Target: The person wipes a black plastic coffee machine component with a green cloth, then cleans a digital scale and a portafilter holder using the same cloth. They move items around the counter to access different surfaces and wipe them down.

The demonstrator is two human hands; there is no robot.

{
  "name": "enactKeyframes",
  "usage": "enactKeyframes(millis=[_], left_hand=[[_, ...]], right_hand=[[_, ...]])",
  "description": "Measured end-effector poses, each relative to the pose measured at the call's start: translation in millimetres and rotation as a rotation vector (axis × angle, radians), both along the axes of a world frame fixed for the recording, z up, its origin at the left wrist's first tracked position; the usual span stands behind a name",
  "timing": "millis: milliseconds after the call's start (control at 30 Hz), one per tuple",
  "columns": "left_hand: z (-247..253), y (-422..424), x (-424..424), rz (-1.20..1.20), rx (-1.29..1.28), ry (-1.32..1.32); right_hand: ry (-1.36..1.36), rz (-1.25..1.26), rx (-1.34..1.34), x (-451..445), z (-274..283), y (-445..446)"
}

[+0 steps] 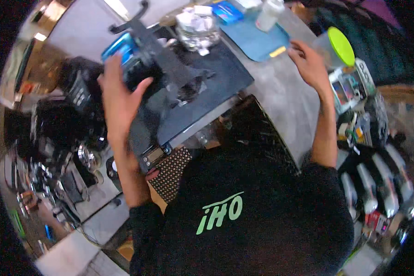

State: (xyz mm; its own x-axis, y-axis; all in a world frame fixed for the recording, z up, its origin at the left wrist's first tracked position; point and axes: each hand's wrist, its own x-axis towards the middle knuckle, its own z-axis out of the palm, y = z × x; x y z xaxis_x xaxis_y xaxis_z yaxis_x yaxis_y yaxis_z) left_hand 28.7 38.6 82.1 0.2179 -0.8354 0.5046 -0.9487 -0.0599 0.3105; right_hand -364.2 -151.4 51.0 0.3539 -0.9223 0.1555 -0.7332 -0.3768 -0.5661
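My left hand [119, 93] reaches up beside a dark stand with a long flat arm [158, 48], thumb and fingers spread. Its fingertips overlap the lower edge of a blue package [122, 48]; whether they touch it cannot be told. The stand rests on a black mat or board [224, 76]. My right hand [305, 62] hovers, loosely curled and apparently holding nothing, over the grey tabletop [279, 93]. It is between a blue-grey tray or mat [255, 41] and a clear tub with a lime-green lid [341, 46]. Both hands are somewhat blurred.
A clear jar of white pieces [196, 27] stands behind the black mat. A white bottle [269, 15] and a blue packet [227, 12] are at the back. Several grey-and-black items [369, 189] lie at right. A small device with a display [153, 157] sits near my left forearm, with dark clutter at left.
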Motion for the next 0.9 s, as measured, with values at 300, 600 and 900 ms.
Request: enactKeyframes(millis=[300, 600, 900], left_hand=[[-55.2, 73.8, -67.3, 0.004, 0.055, 0.631], [-70.8, 47.8, -132.3, -0.365, 0.265, 0.653], [-88.6, 32.8, -175.0, -0.370, 0.621, 0.814]], right_hand=[[0.565, -0.670, 0.422, -161.0, -95.8, 200.5], [0.704, -0.965, 0.270, -183.3, -155.3, 244.5], [-1.228, -0.822, 0.571, -177.6, -84.1, 183.8]])
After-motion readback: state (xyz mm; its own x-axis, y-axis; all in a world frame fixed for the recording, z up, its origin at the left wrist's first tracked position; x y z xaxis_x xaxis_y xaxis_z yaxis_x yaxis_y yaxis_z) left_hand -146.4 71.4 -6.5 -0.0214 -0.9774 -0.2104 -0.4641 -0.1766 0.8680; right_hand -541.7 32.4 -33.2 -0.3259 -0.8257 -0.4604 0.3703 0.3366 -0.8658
